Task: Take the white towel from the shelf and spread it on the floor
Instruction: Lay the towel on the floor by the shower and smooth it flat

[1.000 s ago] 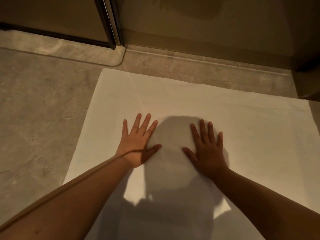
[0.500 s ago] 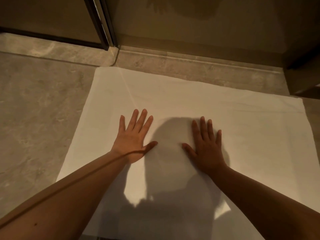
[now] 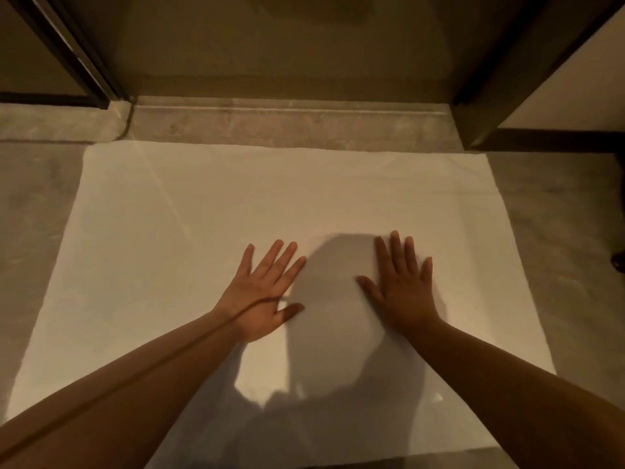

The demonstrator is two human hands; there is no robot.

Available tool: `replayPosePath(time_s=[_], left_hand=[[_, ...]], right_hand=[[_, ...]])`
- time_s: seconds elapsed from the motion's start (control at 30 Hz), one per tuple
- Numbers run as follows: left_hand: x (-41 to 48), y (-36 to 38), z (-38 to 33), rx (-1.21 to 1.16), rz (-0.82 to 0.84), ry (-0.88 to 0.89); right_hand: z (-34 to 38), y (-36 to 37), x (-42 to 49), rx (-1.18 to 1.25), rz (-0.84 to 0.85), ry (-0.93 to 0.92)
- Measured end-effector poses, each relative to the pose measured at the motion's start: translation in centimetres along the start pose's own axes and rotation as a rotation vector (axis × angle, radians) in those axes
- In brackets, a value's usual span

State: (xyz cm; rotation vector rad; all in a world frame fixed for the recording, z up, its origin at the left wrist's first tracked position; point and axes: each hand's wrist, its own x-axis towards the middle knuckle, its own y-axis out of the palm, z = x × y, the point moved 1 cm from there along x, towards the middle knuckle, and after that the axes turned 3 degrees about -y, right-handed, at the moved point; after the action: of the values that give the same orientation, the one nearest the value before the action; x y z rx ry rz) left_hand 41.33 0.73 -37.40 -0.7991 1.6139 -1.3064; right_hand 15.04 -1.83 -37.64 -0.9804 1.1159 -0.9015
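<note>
Fingers straight and splayed on both hands, nothing grasped. Left hand (image 3: 262,292) and right hand (image 3: 402,289) lie palm-down, near each other, on the middle of the white towel (image 3: 203,214). Towel lies flat on the grey floor (image 3: 554,211), far edge along the stone threshold (image 3: 287,121).

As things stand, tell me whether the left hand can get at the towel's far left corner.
Probably yes. The left hand lies flat on the white towel, and only bare towel lies between it and the far left corner.
</note>
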Motion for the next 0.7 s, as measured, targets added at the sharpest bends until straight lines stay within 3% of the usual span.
replayPosePath(time_s=[0.33, 0.53, 0.7], left_hand=[[1.9, 0.9, -8.2, -0.049, 0.021, 0.153], [0.1, 1.4, -9.9, 0.022, 0.062, 0.305], [-2.9, 0.4, -9.1, 0.137, 0.106, 0.321]], right_hand=[[-11.0, -1.4, -6.6, -0.019, 0.104, 0.137], [-12.7, -1.7, -8.9, 0.015, 0.187, 0.192], [-12.6, -1.5, -11.0, 0.039, 0.234, 0.231]])
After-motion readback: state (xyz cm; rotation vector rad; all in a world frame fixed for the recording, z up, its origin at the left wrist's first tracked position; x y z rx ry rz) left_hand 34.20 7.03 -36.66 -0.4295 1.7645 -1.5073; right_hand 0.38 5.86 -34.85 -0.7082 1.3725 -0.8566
